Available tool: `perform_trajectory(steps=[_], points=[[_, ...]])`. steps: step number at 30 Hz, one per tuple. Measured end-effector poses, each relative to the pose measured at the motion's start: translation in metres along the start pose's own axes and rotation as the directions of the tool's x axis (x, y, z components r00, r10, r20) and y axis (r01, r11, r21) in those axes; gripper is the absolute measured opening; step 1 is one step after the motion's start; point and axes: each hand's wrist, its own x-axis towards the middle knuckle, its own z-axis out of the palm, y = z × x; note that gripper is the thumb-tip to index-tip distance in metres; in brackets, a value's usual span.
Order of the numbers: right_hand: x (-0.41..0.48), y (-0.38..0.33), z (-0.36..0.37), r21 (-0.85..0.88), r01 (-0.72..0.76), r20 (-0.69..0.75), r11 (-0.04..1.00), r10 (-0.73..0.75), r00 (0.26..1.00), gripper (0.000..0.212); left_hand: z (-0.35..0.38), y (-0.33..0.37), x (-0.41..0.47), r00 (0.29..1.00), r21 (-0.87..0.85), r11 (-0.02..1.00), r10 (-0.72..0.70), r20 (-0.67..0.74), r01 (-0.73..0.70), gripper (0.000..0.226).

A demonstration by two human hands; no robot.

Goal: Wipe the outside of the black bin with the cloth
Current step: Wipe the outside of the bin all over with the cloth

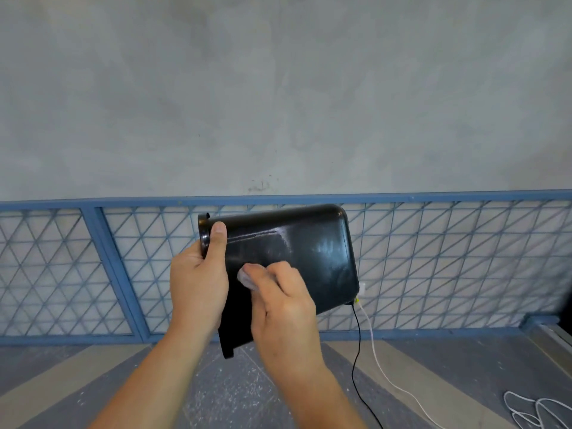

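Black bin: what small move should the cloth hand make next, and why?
Probably sweep the cloth under the right hand rightward along the black bin: pale smears show toward its base, while the left hand grips the rim.

The black bin (294,252) looks like moulded plastic, smooth and glossy, with a pale sheen and faint streaky smears across its broad side; its rolled rim shines too. The cloth (246,278) is a small pale wad, too blurred to show any weave, though it seems thin and soft. The wall (278,88) is matt grey plaster or cement, mottled and slightly rough. The railing (433,197) is blue-painted metal with thin wire mesh, dull in finish. The floor (247,394) is matt, scuffed and flecked with white. The black cable (360,335) and white cable (375,351) have smooth sheaths.
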Motion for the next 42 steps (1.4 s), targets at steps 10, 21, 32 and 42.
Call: perform_trajectory(steps=[10, 21, 32, 42], points=[[0.008, -0.007, -0.001, -0.003, -0.002, -0.009, 1.000, 0.002, 1.000, 0.023, 0.006, 0.005, -0.001, 1.000, -0.009, 1.000, -0.017, 0.005, 0.017, 0.059], [0.022, 0.005, -0.008, 0.003, -0.039, -0.095, 0.999, 0.039, 0.995, 0.021, 0.013, 0.000, -0.011, 0.998, 0.083, 0.994, 0.063, 0.021, -0.065, 0.075], [-0.001, 0.035, -0.011, -0.080, -0.053, -0.071, 0.995, 0.048, 0.996, 0.019, 0.002, -0.015, -0.013, 0.999, 0.078, 0.997, 0.004, -0.032, -0.001, 0.071], [-0.042, 0.045, -0.009, -0.021, -0.140, -0.029, 0.990, 0.139, 0.990, 0.022, 0.002, -0.025, 0.001, 0.987, -0.056, 0.991, -0.126, -0.101, 0.120, 0.059]])
